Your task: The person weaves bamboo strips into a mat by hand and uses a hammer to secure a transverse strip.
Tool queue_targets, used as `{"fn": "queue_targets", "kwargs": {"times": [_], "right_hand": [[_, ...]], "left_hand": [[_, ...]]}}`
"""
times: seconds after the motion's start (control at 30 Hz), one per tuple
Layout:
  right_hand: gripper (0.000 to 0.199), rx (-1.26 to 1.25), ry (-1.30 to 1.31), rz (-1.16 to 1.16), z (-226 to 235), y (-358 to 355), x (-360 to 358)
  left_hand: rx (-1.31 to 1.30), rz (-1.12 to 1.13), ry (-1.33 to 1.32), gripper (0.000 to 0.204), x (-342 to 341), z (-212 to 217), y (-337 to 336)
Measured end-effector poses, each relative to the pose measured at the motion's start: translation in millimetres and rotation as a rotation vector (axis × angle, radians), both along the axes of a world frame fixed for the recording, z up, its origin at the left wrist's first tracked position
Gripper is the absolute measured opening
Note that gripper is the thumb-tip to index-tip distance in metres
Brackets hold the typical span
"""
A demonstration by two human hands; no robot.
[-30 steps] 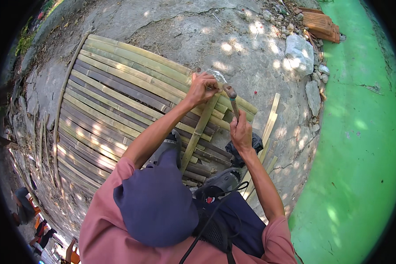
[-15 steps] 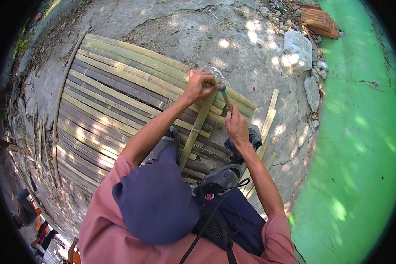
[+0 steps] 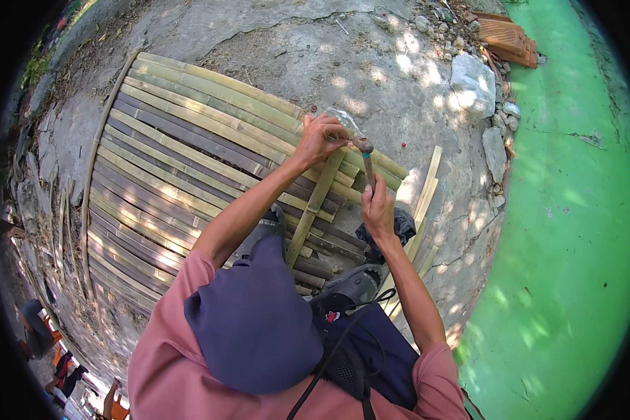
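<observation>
A panel of bamboo slats (image 3: 189, 147) lies on the ground under my arms. One bamboo crosspiece (image 3: 316, 203) runs over the slats between my feet, its far end close to my left hand. There my left hand (image 3: 320, 140) is closed in a pinch; what its fingertips hold is too small to make out. My right hand (image 3: 378, 210) is wrapped round the handle of a hammer (image 3: 364, 145), whose head is up beside my left fingertips. Just beyond my left hand lies a clear plastic bag (image 3: 344, 120).
Near my right foot (image 3: 357, 283) sits a black plastic bag (image 3: 403, 225). Loose bamboo strips (image 3: 425, 199) lie to the right of it. Farther right are stones (image 3: 473, 85), broken tiles (image 3: 505, 36) and a green-painted surface (image 3: 560, 231). A long thin pole (image 3: 94, 175) edges the panel's left end.
The hammer head has shifted right, slightly away from my left fingers, and its handle stands straighter. My right hand has moved a little nearer to me. The left hand stays in place.
</observation>
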State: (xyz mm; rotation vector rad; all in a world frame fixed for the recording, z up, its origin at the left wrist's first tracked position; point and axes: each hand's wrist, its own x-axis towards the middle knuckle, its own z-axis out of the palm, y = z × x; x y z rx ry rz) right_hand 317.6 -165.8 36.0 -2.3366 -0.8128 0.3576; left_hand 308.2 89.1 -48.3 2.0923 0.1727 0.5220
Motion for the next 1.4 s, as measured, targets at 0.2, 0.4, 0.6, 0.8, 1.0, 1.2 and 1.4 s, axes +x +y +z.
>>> {"fn": "queue_targets", "kwargs": {"times": [0.2,0.4,0.6,0.8,1.0,1.2,1.4], "right_hand": [[0.034,0.064,-0.039,0.007,-3,10,-5],[0.032,0.053,0.004,-0.004,-4,3,-1],[0.030,-0.045,-0.101,0.094,-12,14,6],[0.028,0.074,-0.110,0.085,-12,0,7],[0.027,0.104,-0.065,0.091,-11,6,6],[0.027,0.067,-0.049,0.038,-17,2,12],[0.028,0.043,0.030,-0.025,-22,-19,13]], "left_hand": [[-0.146,-0.001,-0.021,0.021,-2,-15,6],[-0.021,0.006,-0.005,0.022,-1,-2,-1],[0.003,0.008,0.009,0.021,-3,-4,4],[0.021,-0.008,0.004,0.019,1,-2,-1],[0.031,0.011,0.010,0.028,-4,-7,1],[0.027,-0.015,0.036,0.028,-2,-6,5],[0.165,-0.122,0.133,0.088,-8,15,14]]}}
